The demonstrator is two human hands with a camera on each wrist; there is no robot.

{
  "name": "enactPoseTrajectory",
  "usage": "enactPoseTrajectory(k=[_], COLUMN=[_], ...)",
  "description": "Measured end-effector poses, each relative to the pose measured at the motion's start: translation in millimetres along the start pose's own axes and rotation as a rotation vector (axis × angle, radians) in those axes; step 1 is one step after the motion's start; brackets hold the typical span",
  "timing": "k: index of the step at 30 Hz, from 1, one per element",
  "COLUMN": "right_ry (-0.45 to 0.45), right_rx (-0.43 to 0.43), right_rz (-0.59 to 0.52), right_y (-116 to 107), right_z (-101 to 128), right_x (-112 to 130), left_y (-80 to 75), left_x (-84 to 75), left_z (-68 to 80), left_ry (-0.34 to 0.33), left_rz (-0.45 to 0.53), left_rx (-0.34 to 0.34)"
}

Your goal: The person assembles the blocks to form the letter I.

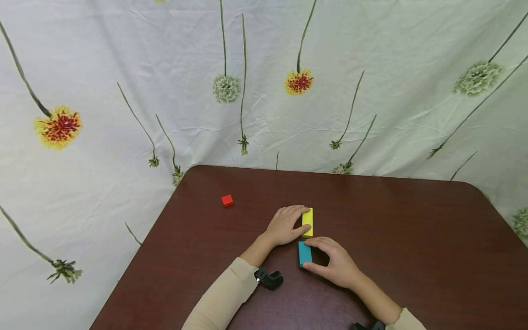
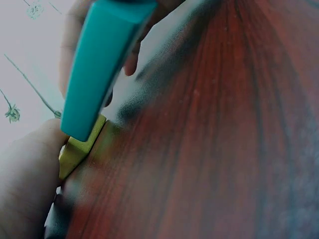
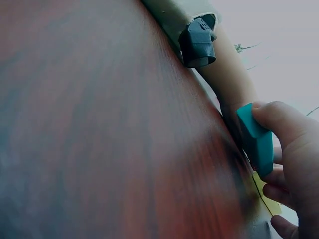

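A yellow block (image 1: pixel 308 222) lies flat on the dark brown table (image 1: pixel 412 229). My left hand (image 1: pixel 303 219) grips it, fingers over its far end and thumb at its near end. Just in front lies a teal block (image 1: pixel 304 253), which my right hand (image 1: pixel 309 255) pinches by its two ends between index finger and thumb. In the left wrist view the teal block (image 2: pixel 99 64) meets the end of the yellow block (image 2: pixel 79 149). The right wrist view shows my thumb (image 3: pixel 286 124) on the teal block (image 3: pixel 256 142), with the yellow block (image 3: pixel 265 198) behind it.
A small red cube (image 1: pixel 227 200) sits alone at the table's far left. A black camera mount (image 1: pixel 269 278) is strapped to my left wrist. A flowered white cloth (image 1: pixel 264 91) hangs behind and beside the table. The table's left edge runs close to the cube.
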State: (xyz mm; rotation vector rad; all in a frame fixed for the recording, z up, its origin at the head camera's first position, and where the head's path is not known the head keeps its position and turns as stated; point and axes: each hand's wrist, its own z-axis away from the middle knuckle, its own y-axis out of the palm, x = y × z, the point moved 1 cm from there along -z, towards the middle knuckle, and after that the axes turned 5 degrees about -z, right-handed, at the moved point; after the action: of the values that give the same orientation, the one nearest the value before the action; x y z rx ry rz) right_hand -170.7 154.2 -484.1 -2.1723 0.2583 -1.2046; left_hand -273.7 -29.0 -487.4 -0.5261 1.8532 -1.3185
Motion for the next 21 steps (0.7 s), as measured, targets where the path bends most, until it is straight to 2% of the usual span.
enactPoseTrajectory(k=[9,21], right_ry=[-0.027,-0.002], right_rx=[0.017,0.007], right_rz=[0.027,0.016], right_y=[2.0,0.9], right_z=[1.1,0.1], right_x=[-3.2,-2.0], left_y=[-0.2,-1.2], left_x=[0.1,-0.2], left_z=[0.2,0.5], left_ry=[0.008,0.008], left_rz=[-0.004,0.005], left_rx=[-0.001,-0.002])
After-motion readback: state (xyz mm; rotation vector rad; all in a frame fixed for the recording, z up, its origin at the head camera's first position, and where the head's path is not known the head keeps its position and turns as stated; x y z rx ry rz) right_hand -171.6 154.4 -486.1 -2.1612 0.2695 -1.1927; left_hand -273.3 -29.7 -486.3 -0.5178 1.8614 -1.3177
